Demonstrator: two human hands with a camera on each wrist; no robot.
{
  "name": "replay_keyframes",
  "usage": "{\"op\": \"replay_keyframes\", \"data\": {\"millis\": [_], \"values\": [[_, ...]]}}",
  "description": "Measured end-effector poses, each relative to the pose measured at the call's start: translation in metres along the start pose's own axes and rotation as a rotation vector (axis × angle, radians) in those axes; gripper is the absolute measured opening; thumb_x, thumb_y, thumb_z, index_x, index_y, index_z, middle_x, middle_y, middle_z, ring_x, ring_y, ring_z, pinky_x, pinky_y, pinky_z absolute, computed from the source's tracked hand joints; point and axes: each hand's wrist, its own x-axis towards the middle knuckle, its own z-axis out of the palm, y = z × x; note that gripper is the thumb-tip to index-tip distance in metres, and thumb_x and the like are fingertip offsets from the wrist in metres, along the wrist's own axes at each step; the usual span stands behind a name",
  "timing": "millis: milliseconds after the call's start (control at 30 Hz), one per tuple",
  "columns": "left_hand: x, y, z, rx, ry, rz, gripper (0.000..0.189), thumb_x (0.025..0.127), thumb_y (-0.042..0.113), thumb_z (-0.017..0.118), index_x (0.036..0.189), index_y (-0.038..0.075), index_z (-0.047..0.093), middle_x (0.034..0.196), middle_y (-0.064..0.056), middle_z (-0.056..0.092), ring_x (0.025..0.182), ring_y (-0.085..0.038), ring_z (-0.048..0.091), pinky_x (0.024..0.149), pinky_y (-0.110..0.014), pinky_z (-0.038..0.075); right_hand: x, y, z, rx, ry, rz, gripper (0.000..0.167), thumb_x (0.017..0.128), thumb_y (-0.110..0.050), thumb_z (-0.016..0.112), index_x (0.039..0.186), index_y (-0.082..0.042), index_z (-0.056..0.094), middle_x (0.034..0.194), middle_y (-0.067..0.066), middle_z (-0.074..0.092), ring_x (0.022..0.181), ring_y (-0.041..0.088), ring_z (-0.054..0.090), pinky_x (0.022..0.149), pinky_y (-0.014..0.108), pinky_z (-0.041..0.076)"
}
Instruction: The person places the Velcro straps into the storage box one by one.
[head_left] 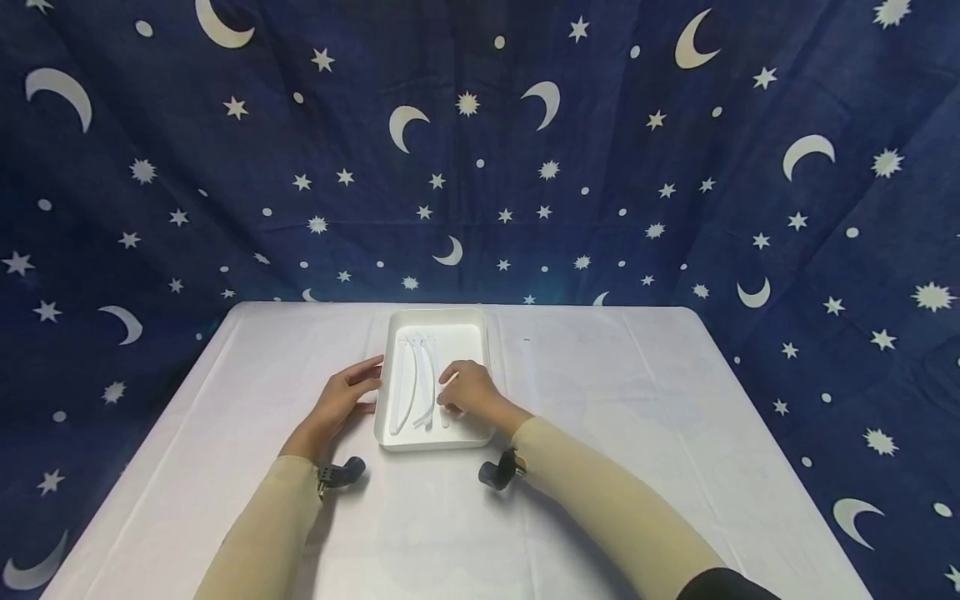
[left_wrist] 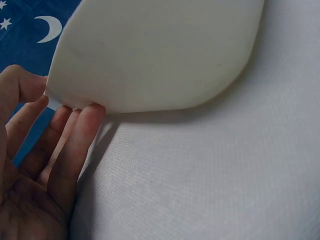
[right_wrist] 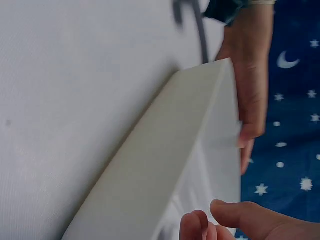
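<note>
A shallow white rectangular tray (head_left: 468, 329) rests on the table. Several thin white strips (head_left: 411, 387), some of them curved, lie lengthwise in its left half. My left hand (head_left: 347, 396) is at the tray's left side; in the left wrist view its extended fingertips (left_wrist: 92, 112) touch the outer wall, with the thumb near the rim. My right hand (head_left: 472, 392) is over the tray's right half, fingers bent down close to a strip (head_left: 444, 417). In the right wrist view its thumb and fingertips (right_wrist: 192, 225) are close together above the inside; I cannot tell whether they pinch a strip.
A white cloth (head_left: 637, 433) covers the table. Behind it and at both sides hangs a dark blue curtain (head_left: 480, 192) with moons and stars. A dark wrist camera (head_left: 343, 472) is on the left wrist, another camera (head_left: 498, 472) on the right, both near the tray's front edge.
</note>
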Motion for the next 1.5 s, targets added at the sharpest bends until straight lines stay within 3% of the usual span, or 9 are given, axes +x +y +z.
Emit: {"op": "replay_keyframes", "data": {"millis": [300,633,900,1100,1333,1500], "values": [[0.003,0.001,-0.001,0.01,0.001,0.003,0.062,0.091,0.014,0.061,0.15,0.016,0.042,0.149,-0.019,0.045,0.131,-0.038,0.05,0.081,-0.033,0.062,-0.015,-0.004,-0.026,0.131,0.035,-0.039,0.031,0.079,-0.004,0.076,0.108,0.0,0.066,0.084,0.011,0.072,0.063,0.016,0.07,0.061,0.025,0.062],[0.004,0.002,0.0,0.007,-0.005,0.007,0.062,0.091,0.015,0.06,0.15,0.017,0.042,0.15,-0.018,0.044,0.133,-0.038,0.048,0.083,-0.033,0.062,-0.024,0.006,-0.081,0.174,0.143,0.047,0.031,0.083,-0.001,0.073,0.113,0.001,0.066,0.096,0.017,0.072,0.071,0.019,0.071,0.074,0.04,0.064],[0.003,0.0,-0.001,0.006,-0.011,0.01,0.061,0.092,0.014,0.06,0.15,0.016,0.041,0.15,-0.019,0.043,0.133,-0.039,0.047,0.084,-0.033,0.061,-0.029,0.029,-0.113,0.169,0.188,0.089,0.037,0.085,-0.006,0.072,0.12,0.003,0.064,0.104,0.02,0.073,0.076,0.02,0.073,0.069,0.03,0.064],[0.002,0.0,-0.001,0.01,-0.009,-0.002,0.061,0.093,0.013,0.06,0.15,0.016,0.041,0.15,-0.019,0.043,0.133,-0.039,0.047,0.084,-0.034,0.061,-0.032,0.055,-0.118,0.176,0.21,0.13,0.04,0.084,-0.005,0.072,0.121,0.007,0.063,0.1,0.02,0.073,0.074,0.02,0.073,0.069,0.032,0.064],[-0.003,0.008,0.0,0.004,-0.013,0.003,0.06,0.093,0.012,0.059,0.151,0.013,0.041,0.15,-0.021,0.042,0.133,-0.04,0.047,0.083,-0.034,0.062,-0.036,0.08,-0.111,0.068,0.213,0.172,0.039,0.081,-0.007,0.074,0.116,0.006,0.065,0.087,0.016,0.074,0.066,0.019,0.071,0.062,0.03,0.062],[0.002,0.0,0.0,0.021,-0.005,0.016,0.06,0.093,0.014,0.059,0.151,0.015,0.041,0.149,-0.02,0.043,0.132,-0.039,0.048,0.084,-0.034,0.062,-0.034,0.09,-0.101,0.032,0.225,0.215,0.037,0.078,-0.006,0.075,0.111,0.005,0.067,0.079,0.012,0.072,0.059,0.013,0.064,0.056,0.023,0.058]]}}
